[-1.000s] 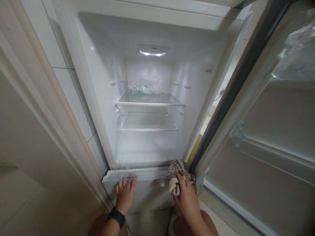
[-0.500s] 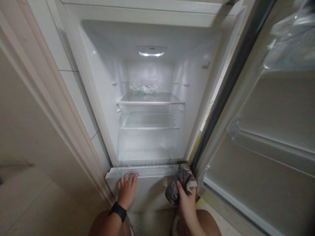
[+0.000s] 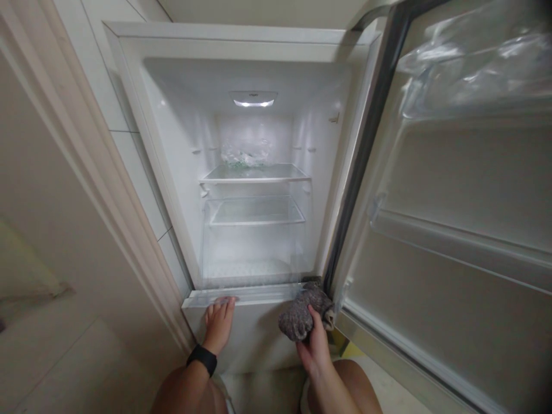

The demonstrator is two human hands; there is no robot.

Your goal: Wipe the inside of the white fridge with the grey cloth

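Cloth: grey-brown patterned cloth (image 3: 303, 315), all scrunched into a lump, sitting at the right end of the white front panel (image 3: 252, 336), right by the hinge side of the open door (image 3: 457, 172).
Cloth's long axis: runs mostly sideways, on a slant. The rounded end points left and a bit down toward the person, the other end points right toward the door, with a pale folded edge showing there.
Right hand: right hand (image 3: 317, 348) is closed on the cloth, coming in from below, thumb side up. Can't really see how far the fingers wrap underneath.
Left hand: left hand (image 3: 219, 323) has its fingers close together and pretty straight, fingertips at the clear plastic lip (image 3: 263, 294) near its left end. Honestly can't tell if it's gripping or just resting.
Wrist: black band (image 3: 202, 360) on the left one.
Clear lip: long and narrow, runs left to right along the panel's top edge.
Fridge inside: light (image 3: 253, 100) is on, crumpled clear bag (image 3: 245, 152) at the back of the upper glass shelf (image 3: 259, 173), second shelf (image 3: 259, 211) below.
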